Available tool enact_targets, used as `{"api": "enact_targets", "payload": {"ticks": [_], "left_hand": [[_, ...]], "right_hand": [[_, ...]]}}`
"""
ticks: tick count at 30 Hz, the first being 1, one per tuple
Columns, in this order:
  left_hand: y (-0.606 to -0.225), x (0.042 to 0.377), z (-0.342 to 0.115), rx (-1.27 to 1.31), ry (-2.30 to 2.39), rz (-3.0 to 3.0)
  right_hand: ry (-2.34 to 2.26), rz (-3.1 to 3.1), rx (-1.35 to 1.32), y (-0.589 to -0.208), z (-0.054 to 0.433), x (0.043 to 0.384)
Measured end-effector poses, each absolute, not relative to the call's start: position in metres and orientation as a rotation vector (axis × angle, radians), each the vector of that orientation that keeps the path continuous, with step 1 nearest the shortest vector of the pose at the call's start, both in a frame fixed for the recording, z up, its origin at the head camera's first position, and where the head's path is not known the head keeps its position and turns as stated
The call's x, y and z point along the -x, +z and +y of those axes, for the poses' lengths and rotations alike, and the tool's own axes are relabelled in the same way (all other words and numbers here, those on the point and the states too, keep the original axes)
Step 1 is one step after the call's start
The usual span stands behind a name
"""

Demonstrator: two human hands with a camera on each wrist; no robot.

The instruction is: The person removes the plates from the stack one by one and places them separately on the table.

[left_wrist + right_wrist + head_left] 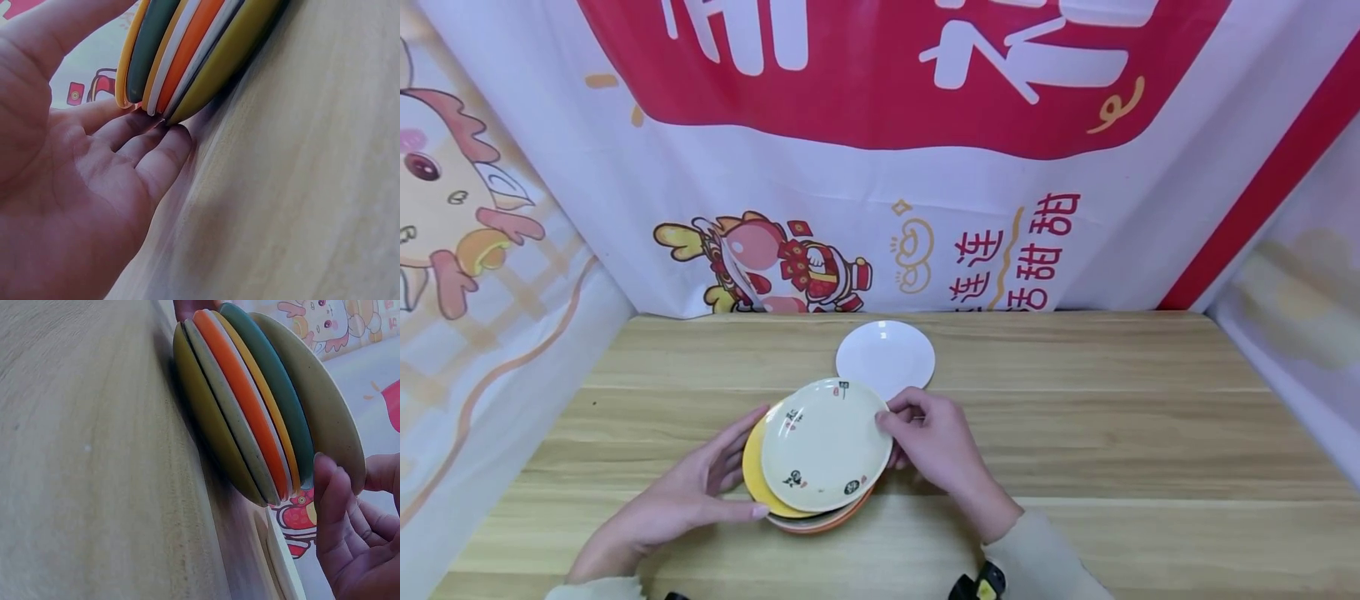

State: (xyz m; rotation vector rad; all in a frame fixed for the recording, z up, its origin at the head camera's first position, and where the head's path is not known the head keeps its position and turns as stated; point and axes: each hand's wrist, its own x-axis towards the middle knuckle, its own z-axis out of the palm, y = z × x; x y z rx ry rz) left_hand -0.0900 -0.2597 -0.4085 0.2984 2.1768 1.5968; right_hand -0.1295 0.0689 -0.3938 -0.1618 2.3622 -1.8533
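Observation:
A stack of colored plates (250, 419) stands on the table, with green, yellow, pale, orange and olive rims in layers. On top, a cream plate (827, 446) with small dark and red prints lies off-center over a yellow plate (754, 471), its right side raised. My right hand (936, 437) pinches the cream plate's right rim, thumb above and fingers beneath. Around the stack's left side, my left hand (700, 483) spreads its thumb and fingers; in the left wrist view its fingertips (169, 147) touch the lower rims. A white plate (886, 358) lies just behind the stack.
The wooden table (1112, 433) meets a printed cloth backdrop (880, 192) at its far edge. Cloth also hangs along the left and right sides. A dark band with a yellow patch (985, 583) shows by the right sleeve (1037, 558).

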Motion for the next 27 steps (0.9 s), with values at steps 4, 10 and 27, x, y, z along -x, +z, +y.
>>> {"api": "enact_targets", "payload": {"ticks": [4,10,27], "left_hand": [[-0.4084,0.0903,-0.2596,-0.312,1.593,2.179],[-0.4080,0.0906,-0.2593,-0.303,1.594,2.170],[-0.4110,0.0887,-0.2617,-0.348,1.618,2.180]], "right_hand": [[-1.854,2.352,0.111,-0.3930,0.0704,0.1308],[-1.870,2.327,0.069,-0.3935,0.0709,0.1321],[-1.962,2.248,-0.038,-0.3945,0.0741,0.1348]]}}
